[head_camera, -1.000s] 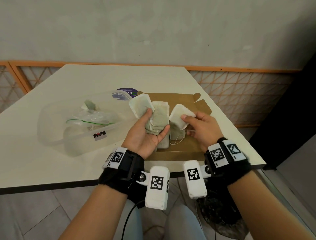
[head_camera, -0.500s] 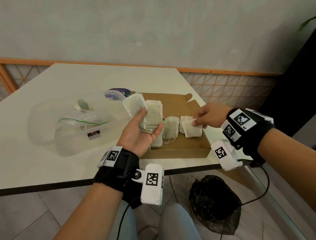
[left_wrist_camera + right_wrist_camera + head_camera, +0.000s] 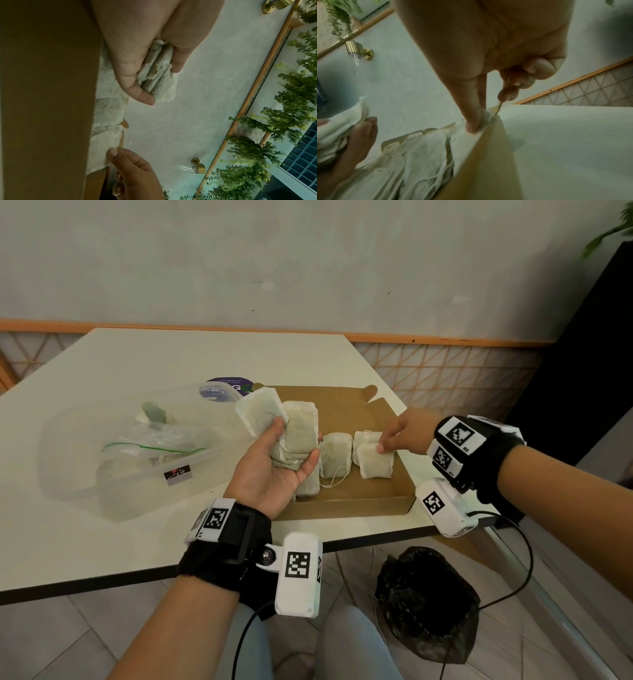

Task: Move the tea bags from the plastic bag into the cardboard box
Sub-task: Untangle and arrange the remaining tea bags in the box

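Observation:
My left hand (image 3: 274, 470) is raised palm-up over the left side of the open cardboard box (image 3: 346, 501) and grips a stack of several pale tea bags (image 3: 291, 433); the left wrist view shows the stack (image 3: 157, 75) squeezed between thumb and fingers. My right hand (image 3: 394, 436) reaches into the box from the right and pinches the top corner of one tea bag (image 3: 375, 462), seen close up as a corner (image 3: 486, 116) between thumb and forefinger against the box wall (image 3: 488, 155). More tea bags (image 3: 335, 455) stand in a row in the box. The zip plastic bag (image 3: 161, 440) lies in a clear tub.
The clear plastic tub (image 3: 113, 481) sits left of the box on the white table (image 3: 102, 364). A purple round label (image 3: 226, 386) lies behind the tub. A black bag (image 3: 424, 601) sits on the floor below the table's front edge. A wall stands behind.
My right hand carried one tea bag from in front of me rightward and down into the box, where it now stands at the right end of the row. The left hand kept its stack.

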Available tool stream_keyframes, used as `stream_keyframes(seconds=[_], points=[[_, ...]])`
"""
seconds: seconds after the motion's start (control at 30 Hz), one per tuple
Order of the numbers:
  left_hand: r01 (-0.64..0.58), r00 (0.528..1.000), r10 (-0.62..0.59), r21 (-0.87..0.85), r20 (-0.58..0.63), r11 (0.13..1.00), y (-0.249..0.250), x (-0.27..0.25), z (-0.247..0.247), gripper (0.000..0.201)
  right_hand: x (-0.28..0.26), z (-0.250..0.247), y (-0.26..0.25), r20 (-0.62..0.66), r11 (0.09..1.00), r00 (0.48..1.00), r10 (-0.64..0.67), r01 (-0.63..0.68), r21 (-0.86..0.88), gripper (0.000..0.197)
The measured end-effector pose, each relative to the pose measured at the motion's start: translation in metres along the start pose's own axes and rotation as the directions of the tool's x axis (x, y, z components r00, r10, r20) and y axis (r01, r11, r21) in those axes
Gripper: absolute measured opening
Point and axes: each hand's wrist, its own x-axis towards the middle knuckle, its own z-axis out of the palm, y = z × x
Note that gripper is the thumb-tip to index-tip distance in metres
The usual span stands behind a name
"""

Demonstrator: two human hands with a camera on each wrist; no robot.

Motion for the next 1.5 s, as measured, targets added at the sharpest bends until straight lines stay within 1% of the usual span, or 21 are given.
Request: stream_keyframes(seconds=[0.1,0.23,0.33,0.37,0.47,0.5,0.53,0.57,0.63,0.67,0.7,0.73,0.77,0.83,0.9,1.0,1.07,1.17,1.27,1.4,1.5], points=[[0.005,1.0,-0.005,0.005,0.001,1.0,0.0,0.0,0.0,0.023,0.002,0.003,0.002,-0.068,0.999,0.998,-0.009,0.013,0.053,0.015],[0.013,1.0,-0.013,0.007,-0.001,1.0,0.0,0.0,0.0,0.025,0.002,0.005,0.002,-0.133,0.998,0.99,-0.036,0.043,0.047,0.013],[0.014,1.0,-0.014,0.004,-0.007,1.0,0.0,0.0,-0.001,0.028,-0.002,-0.001,0.001,-0.208,0.994,0.977,-0.046,0.066,0.091,0.012],[0.014,1.0,-0.014,0.007,-0.003,1.0,0.0,0.0,0.0,0.03,-0.003,-0.003,0.001,-0.204,0.994,0.977,-0.063,0.08,0.076,0.01],[0.016,1.0,-0.016,0.012,0.001,1.0,0.0,0.0,0.001,0.037,-0.007,-0.001,-0.001,-0.075,0.992,0.992,-0.101,0.094,-0.082,0.011],[0.018,1.0,-0.018,0.012,0.001,1.0,0.0,0.0,0.0,0.039,-0.008,-0.002,-0.003,-0.06,0.989,0.992,-0.107,0.1,-0.107,0.013],[0.019,1.0,-0.019,0.01,0.003,1.0,0.0,-0.001,0.001,0.041,-0.008,-0.005,-0.005,-0.081,0.989,0.99,-0.116,0.108,-0.096,0.015],[0.021,1.0,-0.022,0.009,0.006,1.0,0.0,-0.001,0.001,0.042,-0.009,-0.008,-0.009,-0.134,0.991,0.982,-0.131,0.126,-0.043,0.014],[0.027,1.0,-0.027,0.013,0.008,1.0,0.0,-0.001,0.001,0.043,-0.015,-0.012,-0.024,-0.244,0.961,0.957,-0.159,0.207,0.185,0.016],[0.031,0.999,-0.031,0.02,0.009,0.999,0.0,-0.001,0.001,0.043,-0.019,-0.011,-0.035,-0.251,0.912,0.952,-0.177,0.254,0.321,0.02],[0.038,0.999,-0.039,0.031,0.014,0.999,0.0,-0.001,0.002,0.041,-0.023,-0.008,-0.046,-0.223,0.855,0.954,-0.201,0.282,0.435,0.024],[0.05,0.998,-0.051,0.047,0.022,0.998,0.001,-0.001,0.002,0.039,-0.027,-0.003,-0.058,-0.18,0.811,0.955,-0.236,0.295,0.504,0.029],[0.063,0.997,-0.066,0.069,0.038,0.996,0.001,-0.001,0.002,0.038,-0.028,0.005,-0.067,-0.152,0.79,0.951,-0.271,0.309,0.53,0.032],[0.086,0.994,-0.093,0.104,0.058,0.991,0.001,-0.001,0.001,0.042,-0.026,0.016,-0.079,-0.18,0.766,0.937,-0.3,0.349,0.54,0.031],[0.109,0.99,-0.117,0.096,0.076,0.989,0.002,-0.002,0.0,0.046,-0.022,0.02,-0.082,-0.232,0.722,0.939,-0.253,0.342,0.601,0.026],[0.15,0.983,-0.155,0.058,0.1,0.987,0.004,-0.003,0.0,0.051,-0.016,0.02,-0.08,-0.18,0.662,0.965,-0.192,0.263,0.702,0.022],[0.165,0.981,-0.169,0.05,0.096,0.985,0.004,-0.002,0.001,0.054,-0.013,0.021,-0.077,-0.145,0.673,0.972,-0.183,0.232,0.702,0.021],[0.171,0.981,-0.173,0.036,0.085,0.985,0.004,0.0,0.0,0.053,-0.013,0.017,-0.073,-0.195,0.665,0.965,-0.173,0.261,0.7,0.01],[0.156,0.982,-0.159,0.038,0.097,0.987,0.003,0.0,0.0,0.05,-0.015,0.013,-0.068,-0.251,0.654,0.956,-0.153,0.289,0.699,0.006],[0.128,0.985,-0.134,0.058,0.108,0.99,0.002,-0.002,0.001,0.047,-0.012,0.013,-0.063,-0.318,0.656,0.94,-0.122,0.317,0.685,0.01],[0.092,0.987,-0.104,0.101,0.12,0.991,0.002,-0.005,0.004,0.046,-0.009,0.015,-0.063,-0.315,0.644,0.942,-0.115,0.312,0.699,0.013]])
